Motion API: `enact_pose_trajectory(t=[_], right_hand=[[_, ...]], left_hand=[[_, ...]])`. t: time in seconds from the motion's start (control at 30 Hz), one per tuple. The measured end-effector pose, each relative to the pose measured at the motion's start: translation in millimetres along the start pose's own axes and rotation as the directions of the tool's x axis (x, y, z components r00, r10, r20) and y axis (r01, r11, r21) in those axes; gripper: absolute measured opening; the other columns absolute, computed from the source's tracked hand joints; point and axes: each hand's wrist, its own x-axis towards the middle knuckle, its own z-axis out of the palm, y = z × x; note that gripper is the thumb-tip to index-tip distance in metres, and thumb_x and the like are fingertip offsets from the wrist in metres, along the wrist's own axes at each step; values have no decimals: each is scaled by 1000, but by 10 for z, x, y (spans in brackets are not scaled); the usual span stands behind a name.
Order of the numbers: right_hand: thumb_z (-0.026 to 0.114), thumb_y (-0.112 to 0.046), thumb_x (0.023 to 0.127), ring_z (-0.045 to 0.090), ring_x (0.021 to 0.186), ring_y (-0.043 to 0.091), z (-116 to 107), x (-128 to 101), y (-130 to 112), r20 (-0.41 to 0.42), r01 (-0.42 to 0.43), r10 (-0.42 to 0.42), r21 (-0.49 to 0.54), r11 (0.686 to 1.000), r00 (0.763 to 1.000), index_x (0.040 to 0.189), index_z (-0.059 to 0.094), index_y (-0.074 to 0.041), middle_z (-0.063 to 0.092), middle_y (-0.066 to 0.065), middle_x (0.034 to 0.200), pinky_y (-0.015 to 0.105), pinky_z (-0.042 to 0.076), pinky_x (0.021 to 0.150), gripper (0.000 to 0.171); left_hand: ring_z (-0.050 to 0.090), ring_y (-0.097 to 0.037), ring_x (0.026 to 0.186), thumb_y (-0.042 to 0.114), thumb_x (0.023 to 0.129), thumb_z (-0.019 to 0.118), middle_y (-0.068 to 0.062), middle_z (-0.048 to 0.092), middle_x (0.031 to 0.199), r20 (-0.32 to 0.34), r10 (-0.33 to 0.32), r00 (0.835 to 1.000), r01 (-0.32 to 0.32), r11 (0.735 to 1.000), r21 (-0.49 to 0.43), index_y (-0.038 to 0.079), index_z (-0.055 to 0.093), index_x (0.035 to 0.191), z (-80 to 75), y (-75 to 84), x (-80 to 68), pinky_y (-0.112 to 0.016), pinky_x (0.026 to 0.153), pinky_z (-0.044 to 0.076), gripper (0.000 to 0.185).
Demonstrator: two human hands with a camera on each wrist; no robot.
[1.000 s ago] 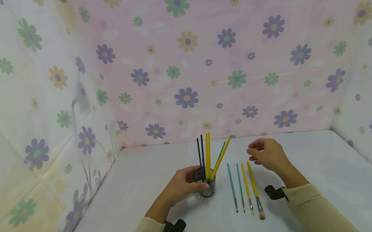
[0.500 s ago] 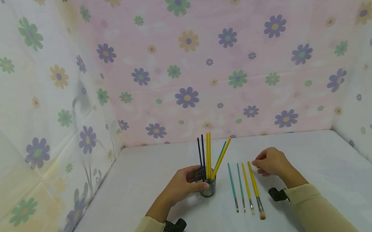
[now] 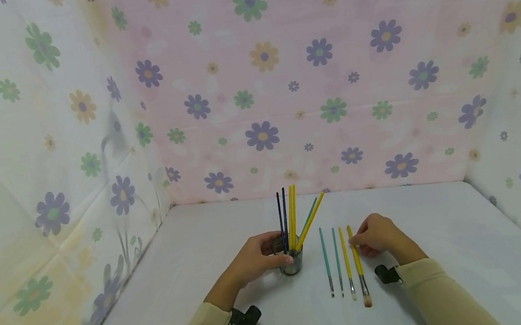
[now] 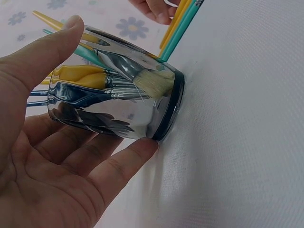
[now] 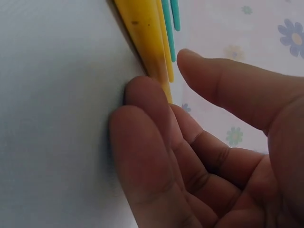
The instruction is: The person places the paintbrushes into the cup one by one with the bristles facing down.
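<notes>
A: Now, in the head view, what is seen to have changed?

B: The right hand (image 3: 374, 235) has been brought down and leftward from where it hovered a second ago; its fingers (image 3: 358, 241) are now set against the thick yellow brush (image 3: 356, 260), the rightmost of four laid in a row on the desk (image 3: 452, 246). A grasp of that brush appears to be starting. The left hand (image 3: 256, 257) has stayed wrapped round the glass cup (image 3: 290, 261), in which several dark, yellow and teal brushes (image 3: 293, 219) stand.

A: And what is shown by the left wrist view?

B: The cup (image 4: 118, 90) is gripped between the thumb (image 4: 45, 57) above and the fingers (image 4: 121, 164) below, with bristles pressed against the glass inside. The laid brushes (image 4: 183, 21) are glimpsed behind, cut off by the top edge.

A: And by the right wrist view?

B: The yellow handle (image 5: 142, 38) is touched by curled fingertips (image 5: 142, 102) on one side, while the thumb (image 5: 228, 90) is held clear of it, so the handle is not yet pinched. Two thinner handles, a yellow one and a teal one (image 5: 167, 28), lie just beyond it.

A: What cannot be made out?

B: Whether the brush is lifted at all cannot be told; its bristle end is out of that frame, and the fingertips are blurred by closeness.
</notes>
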Motion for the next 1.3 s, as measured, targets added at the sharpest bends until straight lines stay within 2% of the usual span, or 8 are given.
enact_pose_trajectory(t=[0.53,0.87,1.03,1.3], right_hand=[[86,-20,85,69,64,19,72,1,-34,25,16,-15,-34,999,1000,95,63,-1,71,10,77,28,60,58,31],[84,-19,85,70,66,20,48,-3,-63,25,-23,23,-24,999,999,97,64,-2,72,11,79,29,60,59,30],[80,-19,87,68,70,20,11,-18,-70,6,-1,2,-6,1000,1000,100,64,-1,70,12,84,28,60,60,28],[76,-17,90,70,73,22,-88,-117,-167,-21,34,-32,93,995,999,104,67,1,70,13,89,31,62,64,25]], left_hand=[[65,-16,125,46,79,90,4,69,136,1,2,1000,-2,1000,-3,17,54,150,-3,0,-6,-47,113,48,85],[64,-16,126,46,79,89,3,68,137,6,9,1000,-9,1000,-8,17,54,150,-1,20,-20,-47,113,48,85],[65,-16,125,46,79,89,4,69,135,3,10,1000,-10,1000,0,17,54,150,-1,16,-17,-47,113,48,84],[64,-16,125,47,79,89,4,69,135,6,4,1000,-4,1000,-2,18,54,150,-4,12,-13,-48,113,48,85]])
